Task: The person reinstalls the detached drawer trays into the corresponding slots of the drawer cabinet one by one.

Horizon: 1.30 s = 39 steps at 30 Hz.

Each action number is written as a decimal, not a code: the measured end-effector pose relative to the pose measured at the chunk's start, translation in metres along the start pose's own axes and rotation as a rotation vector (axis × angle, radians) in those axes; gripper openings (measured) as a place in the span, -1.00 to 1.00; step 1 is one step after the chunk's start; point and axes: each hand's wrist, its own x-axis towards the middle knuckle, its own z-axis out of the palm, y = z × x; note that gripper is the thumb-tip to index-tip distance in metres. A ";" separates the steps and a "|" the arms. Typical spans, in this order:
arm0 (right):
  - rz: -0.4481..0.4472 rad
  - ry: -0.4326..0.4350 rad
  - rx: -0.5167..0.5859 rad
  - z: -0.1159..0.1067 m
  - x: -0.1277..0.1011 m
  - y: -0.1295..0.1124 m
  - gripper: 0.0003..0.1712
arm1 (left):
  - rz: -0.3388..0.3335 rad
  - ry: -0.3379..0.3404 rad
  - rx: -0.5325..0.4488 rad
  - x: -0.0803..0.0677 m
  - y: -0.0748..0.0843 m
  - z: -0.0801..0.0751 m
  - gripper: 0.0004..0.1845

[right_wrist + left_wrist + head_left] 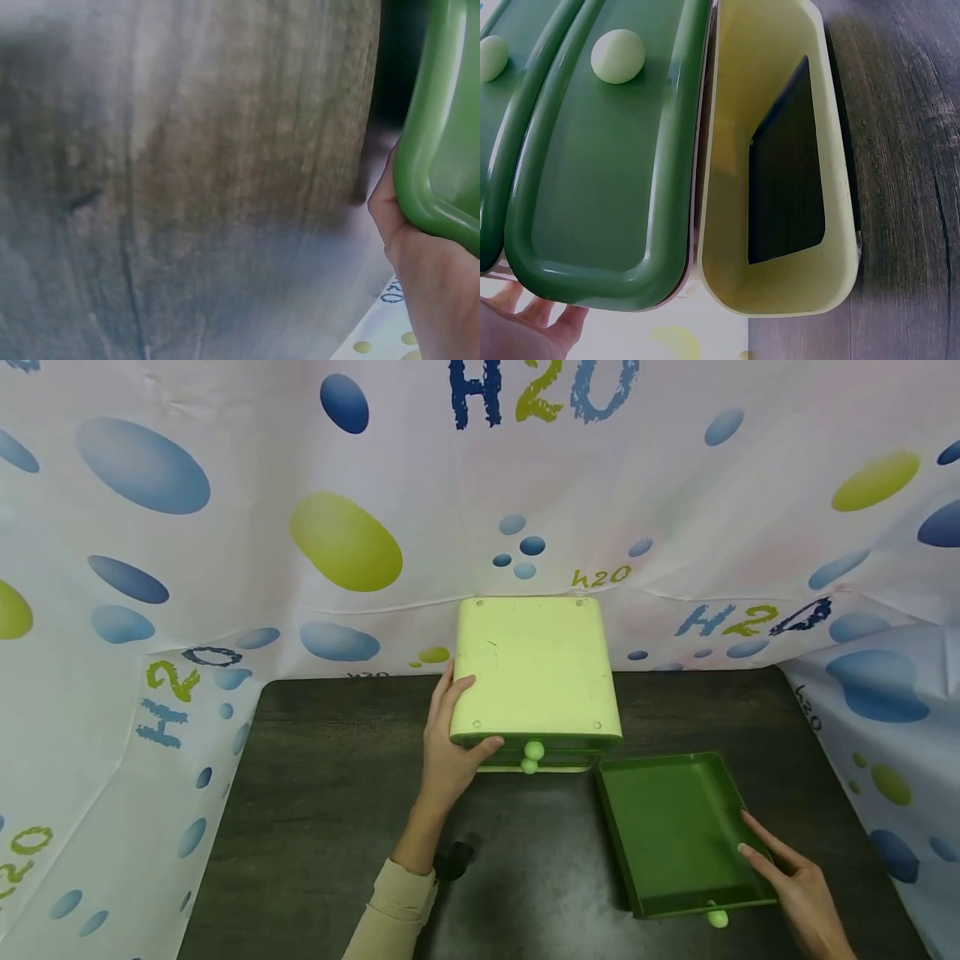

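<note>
With the cabinet (536,672) gripped by the left hand (448,752) and the removed drawer (675,831) held at its rim by the right hand (798,881), alignment with the empty slot (780,172) is judged necessary for reinsertion.

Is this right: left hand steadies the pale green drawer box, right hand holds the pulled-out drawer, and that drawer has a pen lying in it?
Not quite: the drawer is empty, no pen in it, as the head view shows. The rest stands: the left hand grips the corner of the drawer box, and the right hand holds the drawer's right side on the table.
</note>
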 end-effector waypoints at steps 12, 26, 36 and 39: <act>0.116 -0.022 0.066 0.010 -0.007 -0.009 0.01 | 0.001 0.007 -0.018 0.000 -0.001 0.001 0.03; 0.117 -0.019 0.069 0.028 -0.014 -0.015 0.06 | 0.029 0.035 -0.010 0.002 0.000 0.002 -0.01; 0.088 0.000 0.017 0.038 -0.016 -0.018 0.04 | 0.047 0.052 -0.018 0.001 -0.003 0.004 -0.02; 0.083 0.002 0.036 0.041 -0.018 -0.019 0.04 | 0.064 0.062 -0.016 0.002 -0.003 0.004 -0.02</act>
